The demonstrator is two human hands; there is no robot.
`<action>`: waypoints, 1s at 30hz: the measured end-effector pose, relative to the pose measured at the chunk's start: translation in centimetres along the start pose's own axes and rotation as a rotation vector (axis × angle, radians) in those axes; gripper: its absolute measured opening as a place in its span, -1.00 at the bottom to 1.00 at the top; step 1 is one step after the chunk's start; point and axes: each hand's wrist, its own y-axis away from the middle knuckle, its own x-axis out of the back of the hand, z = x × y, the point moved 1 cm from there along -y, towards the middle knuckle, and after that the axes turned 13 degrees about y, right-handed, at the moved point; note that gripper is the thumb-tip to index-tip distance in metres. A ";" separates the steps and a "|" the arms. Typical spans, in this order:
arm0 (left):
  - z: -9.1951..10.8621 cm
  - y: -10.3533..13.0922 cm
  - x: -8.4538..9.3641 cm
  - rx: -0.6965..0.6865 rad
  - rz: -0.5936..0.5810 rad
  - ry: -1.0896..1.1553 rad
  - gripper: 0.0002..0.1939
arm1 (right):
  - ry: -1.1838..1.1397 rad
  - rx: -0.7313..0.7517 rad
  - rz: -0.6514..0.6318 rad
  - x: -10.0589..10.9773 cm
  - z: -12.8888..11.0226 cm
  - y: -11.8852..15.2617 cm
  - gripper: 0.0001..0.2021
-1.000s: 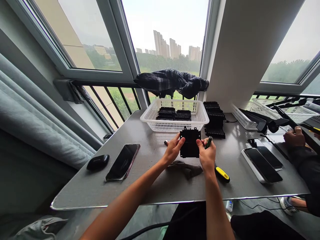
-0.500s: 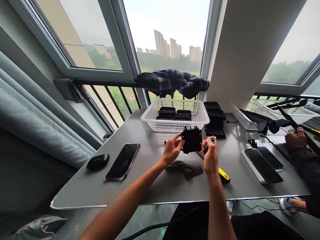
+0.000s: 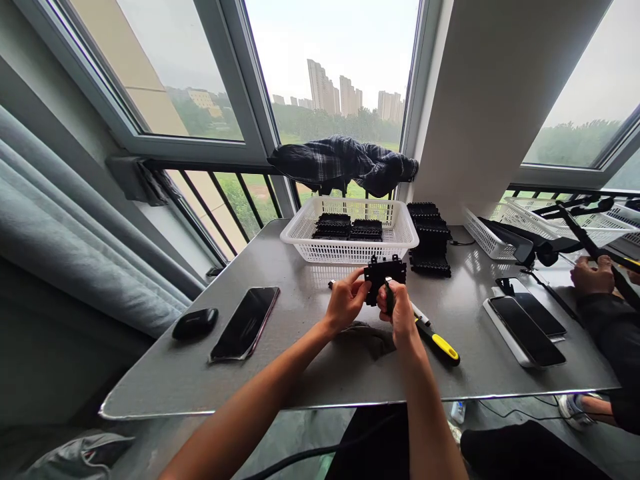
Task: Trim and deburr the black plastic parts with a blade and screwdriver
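Observation:
A square black plastic part (image 3: 379,272) with small tabs along its edges is held upright by my left hand (image 3: 347,300), fingers pinched on its left side. In front of the part's right half, my right hand (image 3: 399,308) is closed around a small dark tool (image 3: 389,293) with a shiny metal end. Whether the tool touches the part cannot be made out. Below the hands a dark cloth (image 3: 367,339) lies on the grey table (image 3: 310,373). A yellow and black handled tool (image 3: 443,348) rests just right of my right wrist.
Behind the hands stands a white basket (image 3: 350,252) with black parts, beside stacked black parts (image 3: 430,240). On the left lie a phone (image 3: 245,323) and a black case (image 3: 195,324). More phones (image 3: 527,331) and another person's hand (image 3: 593,276) are at the right.
My right hand has moved left with the small tool, from beside the black part to in front of it. The yellow-handled tool is now less covered. My left hand has barely moved.

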 end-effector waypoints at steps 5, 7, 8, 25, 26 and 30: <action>0.2 0.3 -0.1 -0.067 -0.045 -0.112 -0.65 | -0.057 -0.067 -0.051 -0.1 0.6 -0.3 -0.63; 0.2 0.4 -0.1 -0.095 -0.052 -0.183 -0.65 | -0.085 -0.078 -0.049 -0.1 0.7 -0.3 -0.64; 0.2 0.5 -0.1 -0.113 -0.058 -0.220 -0.66 | -0.096 -0.081 -0.040 -0.1 0.7 -0.3 -0.65; -0.2 0.7 0.0 -0.240 -0.081 -0.364 -0.62 | -0.357 -0.128 0.008 0.4 -0.8 0.3 -0.74; -0.2 0.7 0.0 -0.235 -0.081 -0.367 -0.63 | -0.369 -0.129 0.002 0.6 -0.9 0.2 -0.74; -0.1 0.8 0.0 -0.221 -0.080 -0.355 -0.64 | -0.349 -0.121 0.000 0.6 -0.8 0.2 -0.74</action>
